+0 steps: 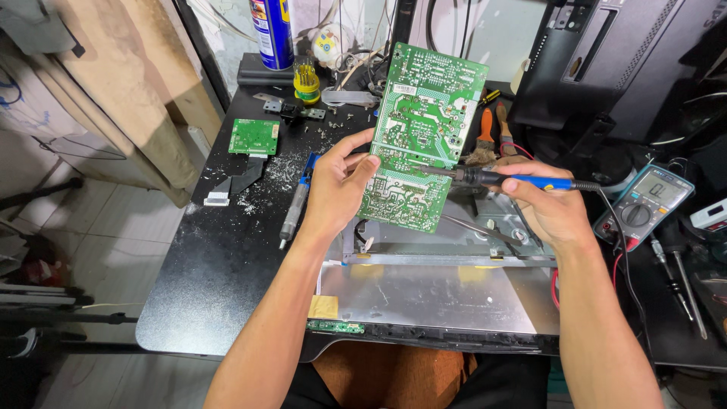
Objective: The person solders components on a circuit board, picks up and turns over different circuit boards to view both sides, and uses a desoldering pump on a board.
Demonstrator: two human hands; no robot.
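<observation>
A large green circuit board (pixel 422 136) is held upright above the desk, solder side toward the camera; it is pinched at its left edge by the left hand (pixel 338 185), thumb on the near face, fingers curled behind. A soldering iron (pixel 500 180) w/ blue handle is gripped pen-style in the right hand (pixel 547 206), fingers closed round the handle; its tip is laid against the board approx. mid-height, right of centre.

Risks, as judged from here: the board is braced at one edge only, so it may be tilted or twisted under tip pressure, and the tip may be skidded across neighbouring joints, bridging them; the left thumb is near the heated zone, so a slip could mean a burn; the iron's cable (pixel 617 227) is trailed past the multimeter (pixel 645 201), which could be snagged and dragged; too long a dwell could lift a pad.

Packages, labels etc.: a blue spray can (pixel 273 32) w/ a yellow panel is stood at the back of the desk, top centre-left; a small white rectangular sticker is seen near the board's upper left; a yellow tape patch (pixel 323 307) is stuck on the metal chassis (pixel 424 295) at its lower left; a smaller green board (pixel 254 136) is lain flat at left, a desoldering pump (pixel 295 204) just beside the left wrist; a yellow-capped bit holder (pixel 307 82) is sat by the can.
</observation>
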